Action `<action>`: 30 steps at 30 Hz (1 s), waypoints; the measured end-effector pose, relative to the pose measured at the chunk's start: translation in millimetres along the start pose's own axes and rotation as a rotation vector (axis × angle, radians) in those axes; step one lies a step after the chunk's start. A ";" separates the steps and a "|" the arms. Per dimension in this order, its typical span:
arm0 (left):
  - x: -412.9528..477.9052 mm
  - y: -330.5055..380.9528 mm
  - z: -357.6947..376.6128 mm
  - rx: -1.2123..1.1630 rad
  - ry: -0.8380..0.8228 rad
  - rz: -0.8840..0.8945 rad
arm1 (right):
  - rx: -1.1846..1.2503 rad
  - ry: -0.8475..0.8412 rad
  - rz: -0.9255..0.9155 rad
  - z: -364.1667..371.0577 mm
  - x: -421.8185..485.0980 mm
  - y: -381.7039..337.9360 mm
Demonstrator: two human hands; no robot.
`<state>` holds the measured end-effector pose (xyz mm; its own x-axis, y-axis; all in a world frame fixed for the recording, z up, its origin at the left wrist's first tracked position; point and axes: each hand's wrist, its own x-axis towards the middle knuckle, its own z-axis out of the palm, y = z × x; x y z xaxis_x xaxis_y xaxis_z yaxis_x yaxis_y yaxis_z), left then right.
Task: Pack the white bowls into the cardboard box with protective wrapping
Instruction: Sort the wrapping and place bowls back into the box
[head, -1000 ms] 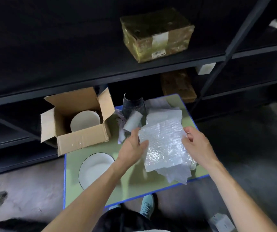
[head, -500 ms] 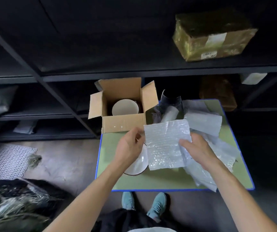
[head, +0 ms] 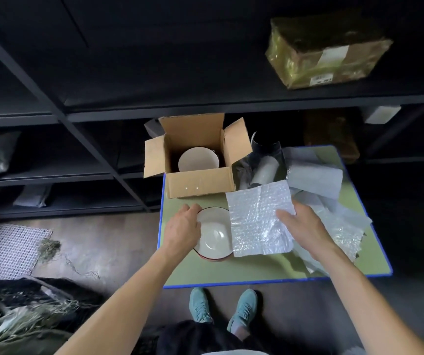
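On the green tabletop (head: pixel 257 267), near its front-left corner, a white bowl (head: pixel 214 235) with a dark red rim sits upright. The left hand (head: pixel 183 228) curls its fingers over the bowl's left rim. Just beside it, the right hand (head: pixel 305 226) holds a bubble wrap sheet (head: pixel 257 219) by its right edge, and the sheet's left edge overlaps the bowl. Behind the bowl stands the open cardboard box (head: pixel 200 185) with a second white bowl (head: pixel 197 160) inside. More loose wrap (head: pixel 338 226) is heaped at the right, with a white roll (head: pixel 264 170) behind the sheet. Black shelving (head: pixel 154 108) backs the blue-edged table and carries a taped parcel (head: pixel 326 47) on one shelf, above a grey floor (head: pixel 103 242)
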<state>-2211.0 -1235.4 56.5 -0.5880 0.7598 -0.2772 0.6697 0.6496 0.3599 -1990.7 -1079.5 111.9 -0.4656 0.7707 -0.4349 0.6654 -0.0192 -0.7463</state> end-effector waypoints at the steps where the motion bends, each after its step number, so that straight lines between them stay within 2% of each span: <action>1: 0.6 -0.4 -1.7 0.011 0.003 0.011 | -0.001 0.003 0.004 0.9 -2.2 0.1; 10: 4.8 -1.9 -17.9 -0.036 -0.017 0.118 | -0.042 0.051 0.041 5.7 -20.7 2.8; 17: -15.2 6.4 -55.3 -0.118 0.033 0.158 | -0.023 0.161 0.060 5.3 -31.3 2.9; 23: -28.5 11.5 -98.4 -0.250 0.046 0.120 | -0.030 0.291 0.015 8.7 -42.1 -6.6; 25: -31.7 15.5 -107.8 -0.307 0.048 0.136 | -0.018 0.285 0.005 14.4 -42.4 -10.7; 30: -40.9 32.6 -118.5 -0.493 -0.042 0.142 | 0.154 0.124 -0.073 35.9 -41.3 -30.2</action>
<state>-2218.9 -1248.4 185.1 -0.4813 0.8466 -0.2273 0.4418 0.4582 0.7713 -2012.5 -1133.7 134.3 -0.4276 0.8458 -0.3191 0.5313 -0.0504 -0.8457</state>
